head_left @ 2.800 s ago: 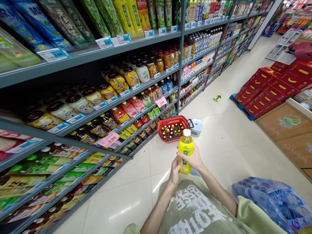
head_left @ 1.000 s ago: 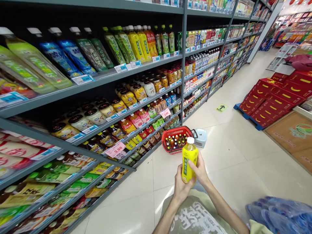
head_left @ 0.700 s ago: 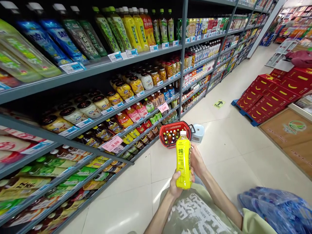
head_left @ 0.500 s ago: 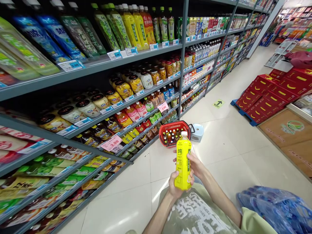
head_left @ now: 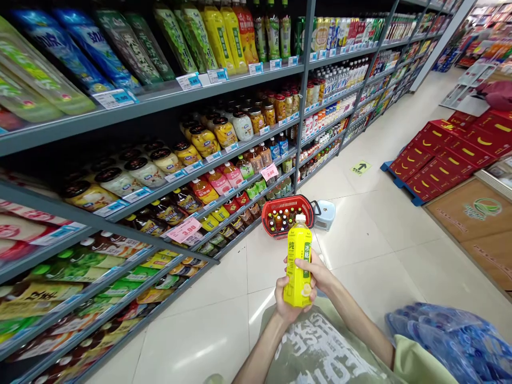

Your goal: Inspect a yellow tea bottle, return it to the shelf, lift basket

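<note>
I count two bare hands on one tall yellow plastic bottle with a white cap [head_left: 294, 280], which is tilted slightly in front of the grey-green shirt [head_left: 332, 346] below. The left hand [head_left: 285, 303] is wrapped around its lower part, fingers curled about the base; the right hand [head_left: 319, 273] grips the side higher up, thumb across the front. Both grips are narrowed onto the bottle.

Past the bottle, on the pale tiled floor [head_left: 204, 336], I have one red plastic basket with a black handle [head_left: 286, 204]. It holds many small-looking bottles with coloured caps, too crowded for me to count, and the held bottle's capped top hides its near right corner. Just beside it sits one small pale blue plastic stool [head_left: 326, 210].

Grey metal shelving [head_left: 256, 76] runs along my left. On its upper tier I make out two yellow bottles [head_left: 220, 42] at the front; lower down hang two large pink price cards [head_left: 184, 232]. On my right are one stack of red cartons [head_left: 444, 154] on a blue pallet [head_left: 402, 182] and one pile of clear blue plastic bottles [head_left: 444, 341]. One green arrow sticker [head_left: 361, 167] marks the aisle floor between shelving and cartons.
</note>
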Tool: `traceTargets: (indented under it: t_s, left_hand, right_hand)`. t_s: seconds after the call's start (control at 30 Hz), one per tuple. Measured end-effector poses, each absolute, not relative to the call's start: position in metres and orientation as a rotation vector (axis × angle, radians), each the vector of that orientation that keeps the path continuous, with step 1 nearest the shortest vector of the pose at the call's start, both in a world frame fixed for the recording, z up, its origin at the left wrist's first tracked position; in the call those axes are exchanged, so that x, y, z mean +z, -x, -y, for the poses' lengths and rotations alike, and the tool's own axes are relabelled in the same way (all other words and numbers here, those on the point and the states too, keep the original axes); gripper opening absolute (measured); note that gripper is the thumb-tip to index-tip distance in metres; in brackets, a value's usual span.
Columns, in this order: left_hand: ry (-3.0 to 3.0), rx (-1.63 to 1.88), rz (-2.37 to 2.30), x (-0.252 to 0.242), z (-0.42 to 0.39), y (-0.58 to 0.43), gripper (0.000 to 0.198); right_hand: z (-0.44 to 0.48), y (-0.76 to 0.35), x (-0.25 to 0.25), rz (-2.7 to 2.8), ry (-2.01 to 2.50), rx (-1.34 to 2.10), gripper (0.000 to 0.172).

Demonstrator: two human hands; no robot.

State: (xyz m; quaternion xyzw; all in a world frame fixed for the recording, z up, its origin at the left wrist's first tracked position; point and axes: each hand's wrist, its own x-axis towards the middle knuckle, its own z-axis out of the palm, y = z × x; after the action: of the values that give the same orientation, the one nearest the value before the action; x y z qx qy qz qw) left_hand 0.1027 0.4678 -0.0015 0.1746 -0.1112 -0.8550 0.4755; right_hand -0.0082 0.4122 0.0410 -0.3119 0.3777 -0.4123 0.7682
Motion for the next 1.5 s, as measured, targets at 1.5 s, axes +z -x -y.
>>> traceTargets:
  t_s: [1.5]
  left_hand:
    - [-1.513,-1.274,1.303,-0.008,-0.466,-0.111,0.047]
  right_hand:
    - [-0.397,0.002,0.023,-1.113,0.775,-1.176,0.059]
